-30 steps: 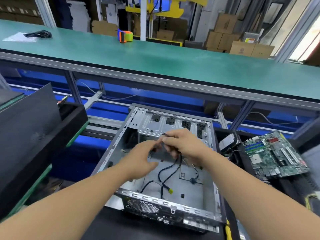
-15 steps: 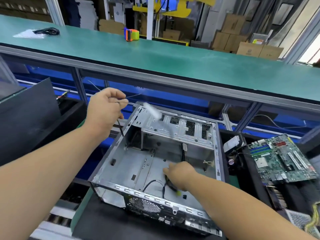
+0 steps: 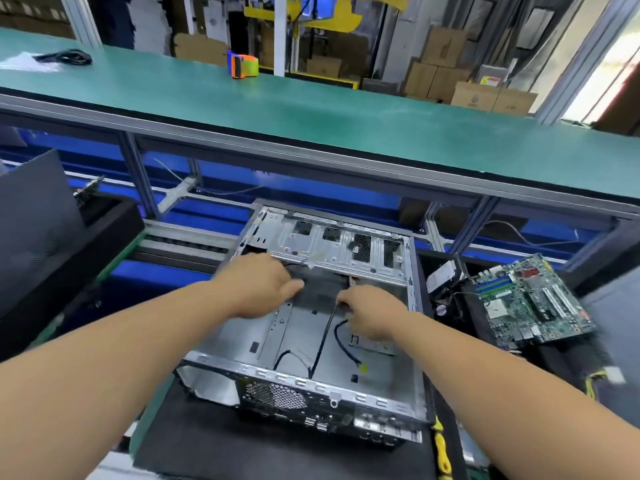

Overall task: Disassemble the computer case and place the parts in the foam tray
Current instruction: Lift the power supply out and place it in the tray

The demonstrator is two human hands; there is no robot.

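Both hands are inside the open silver metal computer case (image 3: 311,327) before you: left hand (image 3: 258,285) reaching with loose fingers, right hand (image 3: 372,315) pinching the thin black cable (image 3: 323,341). Cable removal seems underway; next, free its connector gently.

Both forearms were bare to the elbow, and the left hand (image 3: 258,285) and right hand (image 3: 372,315) wore nothing.

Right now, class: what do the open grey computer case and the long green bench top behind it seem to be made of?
Open grey computer case: apparently bare sheet metal, with a dull silvery sheen, stamped vent slots and folded edges.
Long green bench top: probably a matte rubber or vinyl mat; flat, even colour with soft glare, edged by a pale metal-looking rail.
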